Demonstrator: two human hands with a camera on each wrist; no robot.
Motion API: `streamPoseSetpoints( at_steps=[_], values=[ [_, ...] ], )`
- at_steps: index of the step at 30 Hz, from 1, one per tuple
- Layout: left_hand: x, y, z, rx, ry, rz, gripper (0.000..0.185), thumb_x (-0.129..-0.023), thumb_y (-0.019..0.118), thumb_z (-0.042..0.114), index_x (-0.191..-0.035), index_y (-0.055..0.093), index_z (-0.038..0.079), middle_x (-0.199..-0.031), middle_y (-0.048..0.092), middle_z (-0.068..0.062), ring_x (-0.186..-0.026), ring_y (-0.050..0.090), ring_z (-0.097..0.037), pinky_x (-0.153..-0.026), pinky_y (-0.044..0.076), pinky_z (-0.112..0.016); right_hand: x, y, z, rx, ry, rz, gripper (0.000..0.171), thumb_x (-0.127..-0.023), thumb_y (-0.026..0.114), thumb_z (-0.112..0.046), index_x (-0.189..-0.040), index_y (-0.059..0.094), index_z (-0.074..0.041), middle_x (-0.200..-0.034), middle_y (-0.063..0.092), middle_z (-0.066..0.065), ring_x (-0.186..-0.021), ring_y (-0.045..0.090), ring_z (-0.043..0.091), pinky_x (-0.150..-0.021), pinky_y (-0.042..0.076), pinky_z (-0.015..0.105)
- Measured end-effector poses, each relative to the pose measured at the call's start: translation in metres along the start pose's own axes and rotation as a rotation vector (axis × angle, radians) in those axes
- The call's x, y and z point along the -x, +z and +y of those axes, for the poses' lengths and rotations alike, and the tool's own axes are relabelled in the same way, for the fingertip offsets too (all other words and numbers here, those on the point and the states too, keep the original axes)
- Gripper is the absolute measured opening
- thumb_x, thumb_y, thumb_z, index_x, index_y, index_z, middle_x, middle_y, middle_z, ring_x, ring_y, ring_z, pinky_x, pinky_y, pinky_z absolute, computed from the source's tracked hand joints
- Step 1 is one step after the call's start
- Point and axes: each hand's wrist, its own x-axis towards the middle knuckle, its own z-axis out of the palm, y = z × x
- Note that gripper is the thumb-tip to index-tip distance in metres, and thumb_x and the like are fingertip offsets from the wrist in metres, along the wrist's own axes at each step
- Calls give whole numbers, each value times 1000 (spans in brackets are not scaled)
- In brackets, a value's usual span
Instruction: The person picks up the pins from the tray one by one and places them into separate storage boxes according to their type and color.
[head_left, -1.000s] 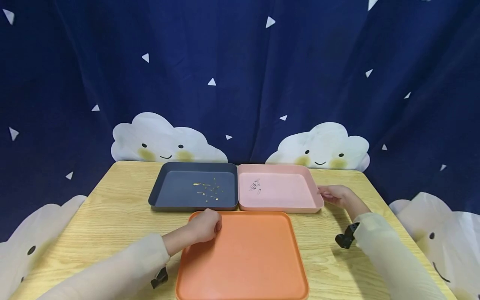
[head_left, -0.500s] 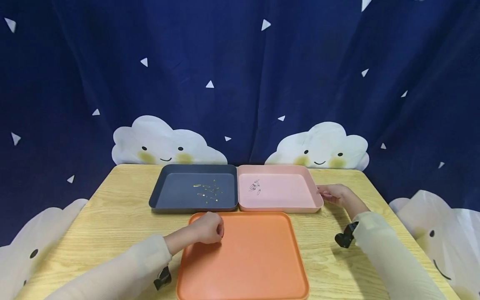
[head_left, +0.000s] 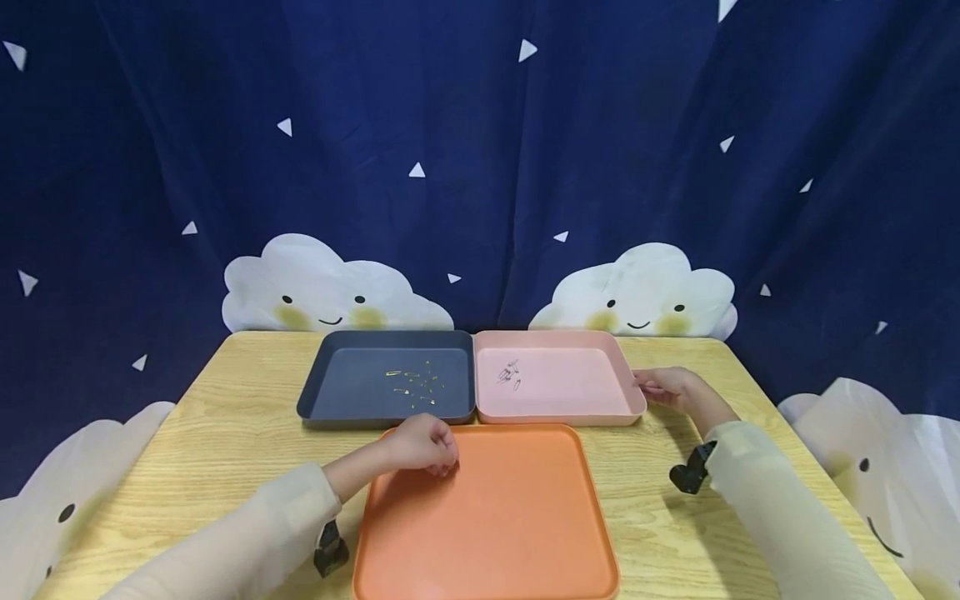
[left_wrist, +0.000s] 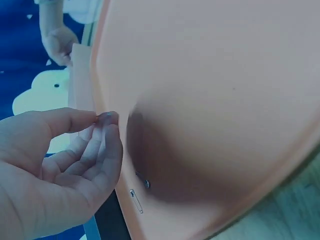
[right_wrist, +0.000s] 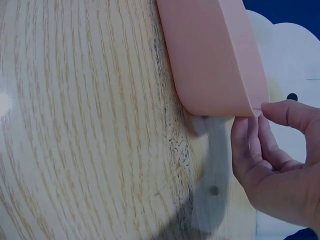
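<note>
My left hand point(head_left: 425, 442) is over the upper left of the orange tray point(head_left: 491, 517). In the left wrist view its thumb and forefinger meet in a pinch, with a small shiny bit of a safety pin point(left_wrist: 103, 115) between the tips; most of it is hidden. Below, two more safety pins lie on the orange tray, one silver pin point(left_wrist: 136, 201) near the edge and another point(left_wrist: 144, 181) in the hand's shadow. My right hand point(head_left: 669, 392) grips the right end of the pink tray point(right_wrist: 205, 60), thumb on the inside of the rim and fingers outside.
Left of the pink tray stands a dark grey tray point(head_left: 352, 383) with several gold safety pins point(head_left: 420, 383). Several silver pins point(head_left: 508, 375) lie in the pink tray. All three trays sit on a wooden table point(head_left: 217, 417), with a blue curtain point(head_left: 480, 150) behind.
My left hand has shifted slightly right over the orange tray, its fingers turning more into view. My right hand stays at the pink tray's rim.
</note>
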Motion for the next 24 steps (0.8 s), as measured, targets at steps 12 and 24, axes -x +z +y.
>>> streamPoseSetpoints(
  at_steps=[12, 24],
  values=[
    [-22, -5, 10, 247, -77, -17, 18, -86, 61, -3, -99, 65, -15, -89, 71, -23, -62, 62, -9, -72, 62, -33, 0, -7, 5, -21, 0, -36, 61, -95, 57, -14, -145, 31, 9, -77, 66, -11, -75, 61, 0, -72, 55, 14],
    [-50, -13, 28, 382, -150, -23, 23, -87, 59, -6, -107, 63, -15, -85, 71, -13, -65, 63, -10, -75, 61, -28, -4, -2, 6, 45, -49, 28, 47, -88, 63, -12, -128, 53, 11, -73, 66, -9, -69, 64, 0, -70, 57, 15]
  ],
)
